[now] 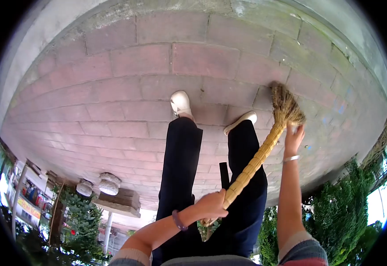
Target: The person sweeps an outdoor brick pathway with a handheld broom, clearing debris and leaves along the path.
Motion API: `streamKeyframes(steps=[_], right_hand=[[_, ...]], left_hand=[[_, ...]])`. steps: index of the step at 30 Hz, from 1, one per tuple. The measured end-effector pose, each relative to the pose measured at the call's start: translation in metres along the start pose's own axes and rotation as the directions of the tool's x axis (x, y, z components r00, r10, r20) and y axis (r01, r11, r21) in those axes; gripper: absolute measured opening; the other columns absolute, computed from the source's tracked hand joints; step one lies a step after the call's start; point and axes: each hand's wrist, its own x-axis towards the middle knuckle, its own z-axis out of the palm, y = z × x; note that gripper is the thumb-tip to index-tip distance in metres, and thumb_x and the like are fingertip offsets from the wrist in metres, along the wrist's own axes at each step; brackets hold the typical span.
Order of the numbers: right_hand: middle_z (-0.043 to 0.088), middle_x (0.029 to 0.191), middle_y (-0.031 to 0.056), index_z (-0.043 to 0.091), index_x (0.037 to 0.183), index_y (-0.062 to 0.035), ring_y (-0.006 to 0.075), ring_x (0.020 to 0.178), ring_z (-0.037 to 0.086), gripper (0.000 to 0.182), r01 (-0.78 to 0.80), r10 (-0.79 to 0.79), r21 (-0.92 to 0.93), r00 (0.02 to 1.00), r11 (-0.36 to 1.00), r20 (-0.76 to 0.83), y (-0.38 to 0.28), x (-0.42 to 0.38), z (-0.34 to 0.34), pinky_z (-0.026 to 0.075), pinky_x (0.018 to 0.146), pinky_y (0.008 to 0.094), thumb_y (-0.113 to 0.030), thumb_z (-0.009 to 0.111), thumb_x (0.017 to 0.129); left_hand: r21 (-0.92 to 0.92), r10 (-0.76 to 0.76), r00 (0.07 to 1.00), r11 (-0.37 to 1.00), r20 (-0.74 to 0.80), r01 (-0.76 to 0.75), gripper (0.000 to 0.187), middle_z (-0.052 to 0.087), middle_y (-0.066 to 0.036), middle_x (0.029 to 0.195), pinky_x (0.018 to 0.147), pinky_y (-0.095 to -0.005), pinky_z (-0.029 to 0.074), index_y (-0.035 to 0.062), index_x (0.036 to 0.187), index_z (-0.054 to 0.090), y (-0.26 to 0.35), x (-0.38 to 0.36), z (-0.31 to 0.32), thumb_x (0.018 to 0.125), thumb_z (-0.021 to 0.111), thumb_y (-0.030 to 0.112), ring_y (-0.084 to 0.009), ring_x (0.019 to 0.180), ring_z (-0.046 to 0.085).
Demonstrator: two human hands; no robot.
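Note:
A straw broom [254, 164] with a braided yellow handle slants across the view in front of my right leg, its brown bristles [284, 104] at the upper right over the paving. My left hand [212, 206], with a dark bracelet at the wrist, is closed round the lower part of the handle. Up by the base of the bristles is my right hand [294, 136], with a silver bangle; its fingers are bent against the straw there. The fingertips are partly hidden by the bristles.
Reddish paving blocks [204, 60] lie all around my feet, with two light shoes [181, 103] on them. A curved pale wall edge runs along the top. Stones [109, 183] on a slab [119, 202] and plants are at the lower left; green bushes [342, 204] stand at the lower right.

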Motion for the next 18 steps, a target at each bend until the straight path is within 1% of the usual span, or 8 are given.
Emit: streamKeyframes(steps=[2,3,5,6,10,13,16,18], right_hand=[[0.053,0.1,0.0197,0.044,0.113,0.0062,0.0314,0.092,0.051,0.059,-0.299,0.277,0.051,0.927,0.953,0.252,0.052,-0.065,-0.021,0.04,0.084,0.0406,-0.036,0.065,0.079],[0.056,0.092,0.0159,0.047,0.105,0.0028,0.0263,0.08,0.055,0.048,-0.558,0.205,0.532,0.788,0.637,0.581,0.0,-0.105,-0.054,0.045,0.077,0.0361,-0.037,0.061,0.082],[0.054,0.084,0.0105,0.046,0.106,-0.0007,0.0179,0.071,0.053,0.039,-0.838,0.325,0.511,0.437,-0.193,0.839,-0.082,-0.152,-0.09,0.049,0.065,0.032,-0.034,0.054,0.087],[0.052,0.08,0.0087,0.045,0.108,-0.0012,0.0162,0.068,0.052,0.04,-0.797,0.079,0.465,0.474,-0.386,0.877,-0.058,-0.168,-0.083,0.048,0.063,0.0301,-0.032,0.056,0.086],[0.054,0.076,0.0069,0.05,0.1,-0.0026,0.0141,0.063,0.054,0.028,-0.862,0.129,0.502,0.491,-0.07,0.861,-0.105,-0.166,-0.085,0.048,0.056,0.0269,-0.022,0.061,0.083],[0.055,0.075,0.006,0.051,0.095,-0.0024,0.0137,0.059,0.055,0.027,-0.851,-0.061,0.513,0.509,0.115,0.859,-0.138,-0.155,-0.069,0.049,0.055,0.0267,-0.022,0.063,0.081],[0.055,0.075,0.0057,0.05,0.094,-0.002,0.0136,0.061,0.057,0.025,-0.784,-0.181,0.511,0.478,0.353,0.859,-0.171,-0.174,-0.059,0.051,0.055,0.0281,-0.016,0.065,0.079],[0.056,0.076,0.006,0.05,0.094,-0.0019,0.0139,0.063,0.058,0.027,-0.819,-0.317,0.37,0.245,0.439,0.916,-0.166,-0.194,-0.065,0.053,0.056,0.0295,-0.012,0.067,0.077]], left_hand=[[-0.135,0.051,0.999,0.989,-0.009,-0.051,0.052,0.058,-0.026,0.082,0.07,-0.0421,0.047,-0.0064,0.098,0.043,0.007,-0.03,0.034,0.062,0.069,0.022,-0.0393,0.081,0.059],[-0.161,0.05,0.999,0.986,0.006,-0.048,0.052,0.058,-0.026,0.085,0.073,-0.0418,0.046,-0.0049,0.1,0.044,0.015,-0.046,0.044,0.063,0.069,0.022,-0.0397,0.084,0.058],[-0.224,0.047,0.999,0.974,-0.008,-0.047,0.053,0.059,-0.023,0.087,0.074,-0.0407,0.046,-0.0027,0.104,0.044,0.011,-0.066,0.066,0.064,0.068,0.022,-0.038,0.084,0.059],[-0.207,0.044,0.999,0.977,-0.031,-0.05,0.053,0.059,-0.023,0.087,0.074,-0.0402,0.047,-0.0021,0.105,0.044,0.011,-0.075,0.07,0.064,0.068,0.022,-0.0372,0.083,0.059],[-0.335,0.0,0.968,0.938,-0.252,-0.088,0.055,0.059,-0.021,0.086,0.072,-0.0388,0.047,-0.0001,0.109,0.043,0.012,-0.1,0.091,0.067,0.068,0.023,-0.0322,0.083,0.061],[-0.173,-0.026,0.779,0.979,-0.626,-0.107,0.055,0.059,-0.016,0.085,0.067,-0.0347,0.05,0.0003,0.113,0.039,0.019,-0.095,0.129,0.071,0.069,0.02,-0.0256,0.074,0.062],[-0.646,-0.3,0.729,0.722,-0.616,-0.249,0.044,0.056,-0.012,0.079,0.059,-0.0326,0.051,0.0006,0.109,0.039,0.059,-0.078,0.157,0.074,0.065,0.009,-0.0217,0.065,0.06],[-0.78,-0.318,0.735,0.437,-0.599,-0.448,0.033,0.053,-0.009,0.077,0.052,-0.0315,0.05,0.0023,0.102,0.039,0.067,-0.054,0.165,0.076,0.058,-0.002,-0.0181,0.059,0.057]])
